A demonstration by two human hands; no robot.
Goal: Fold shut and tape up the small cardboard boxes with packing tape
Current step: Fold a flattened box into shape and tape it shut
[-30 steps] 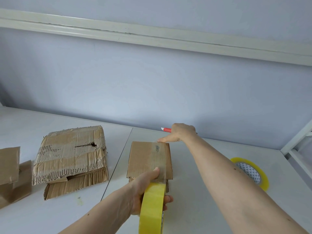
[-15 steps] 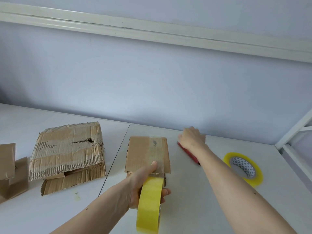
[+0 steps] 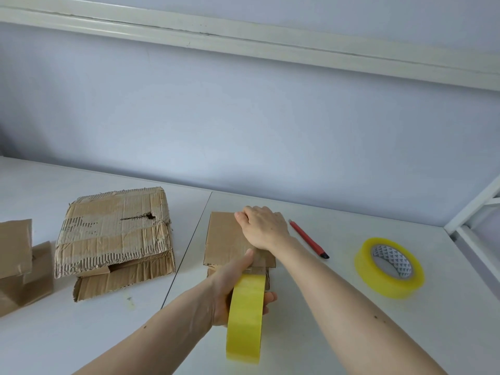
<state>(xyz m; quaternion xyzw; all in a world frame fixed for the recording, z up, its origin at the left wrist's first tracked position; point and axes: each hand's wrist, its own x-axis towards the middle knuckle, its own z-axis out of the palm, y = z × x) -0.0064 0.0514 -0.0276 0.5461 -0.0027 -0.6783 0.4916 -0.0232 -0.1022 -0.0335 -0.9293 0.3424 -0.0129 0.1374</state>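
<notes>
On the white table (image 3: pixel 311 307), right in front of you, sits the small cardboard box (image 3: pixel 224 239), flaps folded down, just to the right of the seam between the two tabletops. Your right hand (image 3: pixel 263 227) lies palm-down across the far half of its top, fingers curled over toward the far edge and pressing on the cardboard, though whether they pinch anything I cannot tell from this angle. Your left hand (image 3: pixel 232 289) is wrapped around the yellow tape roll (image 3: pixel 246 318), thumb stretched forward onto the near edge of the box top, the roll standing on edge just off the box's near side. A short run of tape (image 3: pixel 259 263) goes from the roll up onto the lid, under your thumb.

Over to the right, beside the box, a red utility knife (image 3: pixel 307 238) lies on the table, apart from your hand. Further right, a second roll of yellow tape (image 3: pixel 389 269) lies flat, well apart from the box. Off to your left, a bigger, battered cardboard box (image 3: pixel 113 234) with a torn hole in its top sits on the other tabletop, and at the far left edge more brown cardboard pieces (image 3: pixel 19 261) are stacked, partly cut off by the frame. Pale blue wall (image 3: pixel 243 117) behind it all.
</notes>
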